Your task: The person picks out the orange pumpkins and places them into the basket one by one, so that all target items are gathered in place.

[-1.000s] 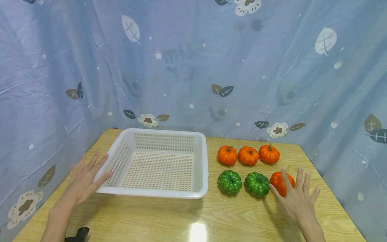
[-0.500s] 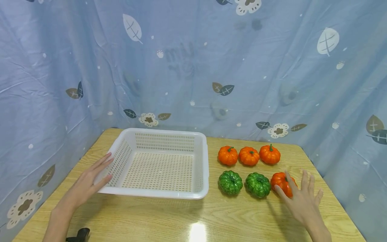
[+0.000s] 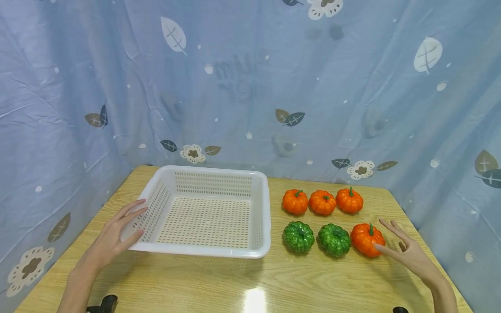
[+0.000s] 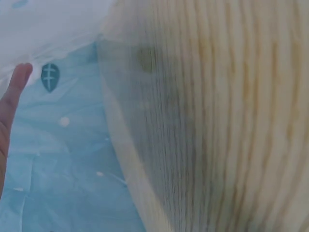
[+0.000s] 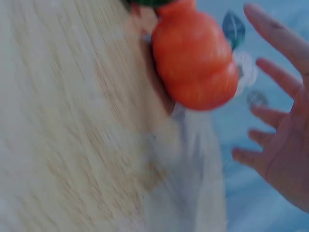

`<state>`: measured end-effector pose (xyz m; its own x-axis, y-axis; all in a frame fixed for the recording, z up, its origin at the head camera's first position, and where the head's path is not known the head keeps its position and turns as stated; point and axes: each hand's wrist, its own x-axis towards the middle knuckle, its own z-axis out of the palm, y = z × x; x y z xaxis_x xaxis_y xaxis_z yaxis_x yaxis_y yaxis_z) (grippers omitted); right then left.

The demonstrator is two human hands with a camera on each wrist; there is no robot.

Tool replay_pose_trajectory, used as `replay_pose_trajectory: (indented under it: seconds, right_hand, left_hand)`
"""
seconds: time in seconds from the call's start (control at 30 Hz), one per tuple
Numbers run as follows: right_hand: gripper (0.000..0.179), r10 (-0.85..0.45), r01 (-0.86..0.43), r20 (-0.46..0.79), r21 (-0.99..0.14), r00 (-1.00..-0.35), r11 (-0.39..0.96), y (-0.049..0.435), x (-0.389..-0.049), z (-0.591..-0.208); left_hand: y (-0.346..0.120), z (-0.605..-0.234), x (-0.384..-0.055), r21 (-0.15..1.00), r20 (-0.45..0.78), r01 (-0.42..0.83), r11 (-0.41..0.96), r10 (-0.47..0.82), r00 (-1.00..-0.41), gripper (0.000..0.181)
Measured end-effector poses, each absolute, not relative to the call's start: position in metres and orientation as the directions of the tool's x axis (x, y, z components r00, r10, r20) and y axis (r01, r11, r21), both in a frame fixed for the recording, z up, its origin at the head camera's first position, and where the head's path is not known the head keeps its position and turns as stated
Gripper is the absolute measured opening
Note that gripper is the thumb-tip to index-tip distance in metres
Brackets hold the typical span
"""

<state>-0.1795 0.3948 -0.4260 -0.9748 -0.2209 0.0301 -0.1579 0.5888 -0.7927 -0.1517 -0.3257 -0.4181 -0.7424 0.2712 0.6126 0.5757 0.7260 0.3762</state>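
Note:
At the left side of a white plastic basket [image 3: 203, 251] is my left hand [image 3: 111, 238], its fingers spread along the rim; whether they touch it I cannot tell. My right hand [image 3: 415, 256] is spread just right of the nearest orange pumpkin [image 3: 367, 240], thumb toward it, holding nothing. In the right wrist view that orange pumpkin [image 5: 195, 63] appears beside the spread fingers, apart from the palm. Left of it sit two green pumpkins, one [image 3: 334, 240] near it and another [image 3: 298, 237] closer to the basket. Behind them stand three orange pumpkins in a row, the middle one [image 3: 322, 202] between its neighbours.
Everything stands on a wooden table [image 3: 195, 282]. A blue patterned curtain [image 3: 235, 87] hangs behind and along both sides of it. Black objects, one [image 3: 106, 303] at the lower left and one [image 3: 400, 310] at the lower right, show beside the forearms.
My right hand has moved right, off the front of the nearest orange pumpkin, and turned sideways. My left hand has shifted slightly by the basket's rim. The pumpkins and basket stay put.

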Motion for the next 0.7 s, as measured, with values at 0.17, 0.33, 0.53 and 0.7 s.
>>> replay_pose_trajectory:
  seconds: [0.17,0.33,0.53,0.7]
  right_hand:
    - [0.066,-0.355,-0.198,0.029,-0.87,-0.935,0.451,0.413,-0.193,-0.437]
    - [0.065,-0.515,-0.146,-0.011,-0.953,-0.857,0.264,0.426,-0.209,-0.444]
    - [0.07,-0.722,0.019,-0.007,-1.0,-0.692,-0.009,0.438,-0.229,-0.453]
    - [0.071,-0.771,0.011,0.048,-0.997,-0.635,-0.071,0.441,-0.237,-0.458]
  left_hand:
    - [-0.325,-0.419,-0.152,0.38,0.617,0.575,0.725,0.264,-0.741,0.051]
    - [-0.323,-0.417,-0.151,0.387,0.613,0.569,0.726,0.259,-0.747,0.051]
    - [-0.324,-0.418,-0.153,0.385,0.616,0.571,0.725,0.259,-0.744,0.053]
    - [-0.325,-0.42,-0.152,0.386,0.619,0.575,0.721,0.259,-0.741,0.053]
